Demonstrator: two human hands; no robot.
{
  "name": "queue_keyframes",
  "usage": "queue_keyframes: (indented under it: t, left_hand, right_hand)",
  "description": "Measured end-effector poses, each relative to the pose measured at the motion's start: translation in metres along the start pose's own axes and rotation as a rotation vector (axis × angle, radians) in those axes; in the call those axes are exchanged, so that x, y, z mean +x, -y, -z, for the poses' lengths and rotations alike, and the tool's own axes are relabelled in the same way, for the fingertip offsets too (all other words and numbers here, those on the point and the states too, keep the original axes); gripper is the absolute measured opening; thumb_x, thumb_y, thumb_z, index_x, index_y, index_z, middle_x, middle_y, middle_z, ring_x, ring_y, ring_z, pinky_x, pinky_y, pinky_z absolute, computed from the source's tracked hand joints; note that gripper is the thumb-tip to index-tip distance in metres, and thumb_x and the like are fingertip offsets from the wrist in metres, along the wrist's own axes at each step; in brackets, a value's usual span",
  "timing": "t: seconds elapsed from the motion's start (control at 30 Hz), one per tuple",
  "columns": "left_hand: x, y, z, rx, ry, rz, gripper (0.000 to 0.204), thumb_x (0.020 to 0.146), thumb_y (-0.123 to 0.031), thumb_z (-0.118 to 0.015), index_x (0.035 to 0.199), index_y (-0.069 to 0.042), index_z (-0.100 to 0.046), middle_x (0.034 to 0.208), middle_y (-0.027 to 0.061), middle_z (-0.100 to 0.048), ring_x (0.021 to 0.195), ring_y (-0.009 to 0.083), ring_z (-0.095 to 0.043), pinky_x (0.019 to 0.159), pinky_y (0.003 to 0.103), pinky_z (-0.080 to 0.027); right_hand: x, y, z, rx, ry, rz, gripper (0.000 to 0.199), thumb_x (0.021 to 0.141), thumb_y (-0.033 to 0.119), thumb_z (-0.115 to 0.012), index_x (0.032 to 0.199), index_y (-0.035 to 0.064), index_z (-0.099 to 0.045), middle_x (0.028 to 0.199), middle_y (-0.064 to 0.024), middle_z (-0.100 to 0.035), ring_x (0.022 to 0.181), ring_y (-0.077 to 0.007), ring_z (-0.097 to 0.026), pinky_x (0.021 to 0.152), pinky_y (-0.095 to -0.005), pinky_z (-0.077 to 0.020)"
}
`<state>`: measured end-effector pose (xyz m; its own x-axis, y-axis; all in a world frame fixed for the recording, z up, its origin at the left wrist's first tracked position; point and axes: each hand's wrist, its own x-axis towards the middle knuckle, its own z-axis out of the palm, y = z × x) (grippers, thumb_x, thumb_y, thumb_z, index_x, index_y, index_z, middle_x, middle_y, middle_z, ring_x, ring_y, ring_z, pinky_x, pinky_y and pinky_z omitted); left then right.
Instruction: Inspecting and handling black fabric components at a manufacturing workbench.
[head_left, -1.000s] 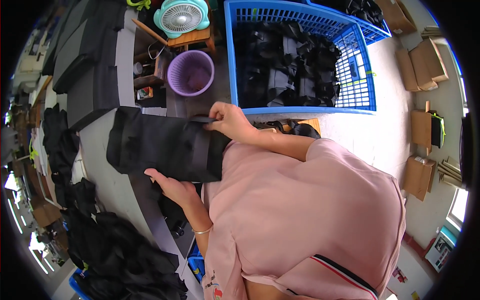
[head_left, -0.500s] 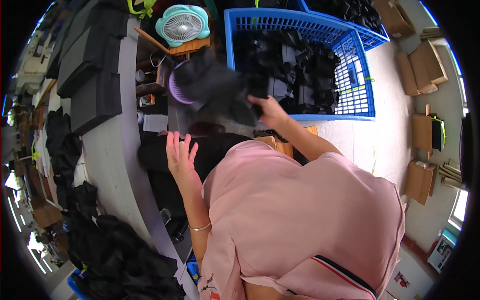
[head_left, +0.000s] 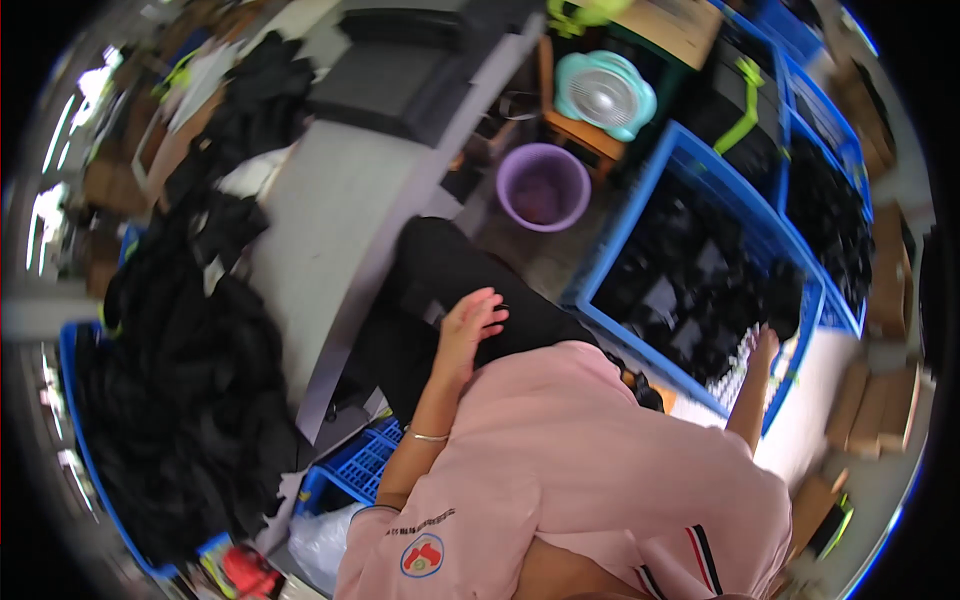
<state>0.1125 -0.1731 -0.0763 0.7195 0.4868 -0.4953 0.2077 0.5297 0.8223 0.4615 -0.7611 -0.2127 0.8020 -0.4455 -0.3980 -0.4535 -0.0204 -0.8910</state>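
My hands between a grey table and a blue crate of black items.
My left hand (head_left: 472,325) hovers open, fingers spread, holding nothing; my right hand (head_left: 765,345) rests empty on the blue crate (head_left: 640,215) rim over dark, folded black items (head_left: 690,300).

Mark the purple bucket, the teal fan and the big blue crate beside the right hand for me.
purple bucket (head_left: 543,187): head view, on its inner floor.
teal fan (head_left: 604,93): head view, middle of the round grille.
blue crate (head_left: 613,242): head view, on its left wall.

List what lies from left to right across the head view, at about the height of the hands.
Pile of black garments → grey table → left hand → blue crate of black items → right hand → cardboard boxes.
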Motion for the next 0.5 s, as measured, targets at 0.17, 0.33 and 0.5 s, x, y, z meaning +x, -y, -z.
queue_keyframes:
  t: [0.17,0.33,0.5]
  left_hand:
    - [0.006,0.0,0.017,-0.089,-0.058,0.003,0.04,0.099,-0.026,-0.059,0.129,-0.001,-0.057,0.119,0.0118,-0.065,0.101,0.0182,-0.065,0.086,0.031,-0.053]
    - [0.002,0.009,0.043,-0.124,-0.107,-0.013,0.037,0.1,-0.026,-0.059,0.128,-0.003,-0.059,0.118,0.0089,-0.066,0.099,0.0148,-0.064,0.084,0.028,-0.053]
    - [-0.02,0.011,0.068,-0.174,-0.146,-0.016,0.038,0.1,-0.028,-0.059,0.129,-0.003,-0.059,0.121,0.0089,-0.065,0.103,0.0151,-0.063,0.088,0.029,-0.051]
  right_hand:
    - [-0.152,-0.005,-0.226,-0.242,0.567,0.11,0.032,0.092,0.012,-0.062,0.12,-0.0035,-0.062,0.099,-0.0121,-0.071,0.078,-0.0184,-0.07,0.062,-0.0281,-0.0579]
    - [-0.381,0.051,-0.403,-0.248,1.289,0.554,0.018,0.097,0.012,-0.06,0.11,0.0023,-0.069,0.095,-0.0048,-0.07,0.08,-0.0116,-0.069,0.066,-0.0232,-0.0528]
    - [-0.559,0.068,-0.506,-0.177,1.607,1.238,0.015,0.09,0.002,-0.064,0.104,-0.001,-0.066,0.108,-0.0118,-0.067,0.096,-0.0241,-0.067,0.081,-0.0304,-0.0519]
